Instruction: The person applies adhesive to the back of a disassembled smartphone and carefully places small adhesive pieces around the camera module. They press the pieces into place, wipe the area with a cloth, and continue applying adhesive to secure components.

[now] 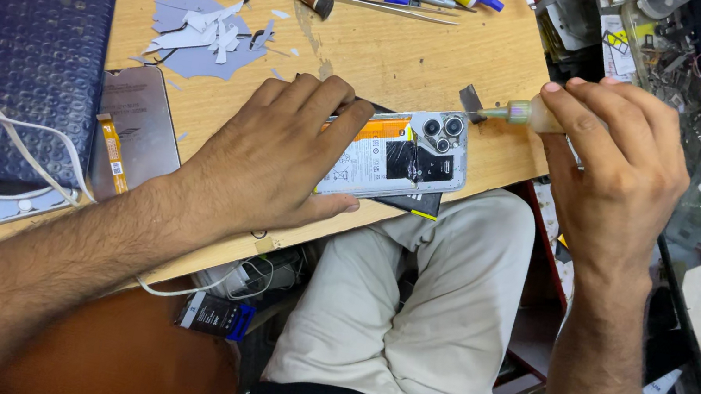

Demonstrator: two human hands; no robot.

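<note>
Fingers [326, 113] flat atop opened phone [404, 154].

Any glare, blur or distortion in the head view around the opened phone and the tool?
Head view: even, soft light with faint shadows under the left hand; mild sheen on the opened phone, its camera lenses still sharp; the scraper tool in the right hand is crisp; wide-angle bending curves the wooden table edges; no motion blur.

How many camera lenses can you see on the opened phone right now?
3, clustered at the phone's right end: two side by side, one below between them. The left hand covers the phone's other end, which may hide more.
</note>
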